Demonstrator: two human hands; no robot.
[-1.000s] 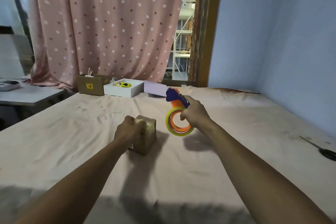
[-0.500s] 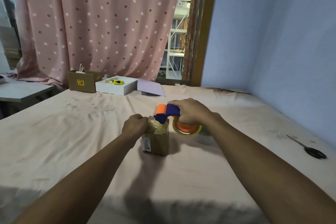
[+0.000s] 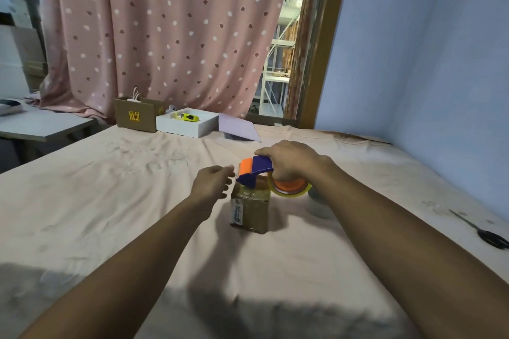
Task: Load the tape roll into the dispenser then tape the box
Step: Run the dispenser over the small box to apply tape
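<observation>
A small brown cardboard box point(image 3: 250, 212) with a white label on its left side stands in the middle of the cloth-covered table. My right hand point(image 3: 292, 161) grips a blue and orange tape dispenser point(image 3: 254, 169) with the tape roll point(image 3: 292, 187) loaded in it. The dispenser's head rests over the box top, and the roll hangs off the box's right edge. My left hand point(image 3: 213, 183) hovers just left of the box with its fingers apart, not touching it.
Black scissors point(image 3: 484, 234) lie at the table's right edge. At the back stand a brown carton point(image 3: 136, 117), a white tray point(image 3: 187, 125) with a yellow item, and a lilac sheet point(image 3: 238, 128). A grey side table point(image 3: 41, 125) is on the left.
My right hand brought the dispenser down from the air onto the box top. My left hand let go of the box and opened beside it.
</observation>
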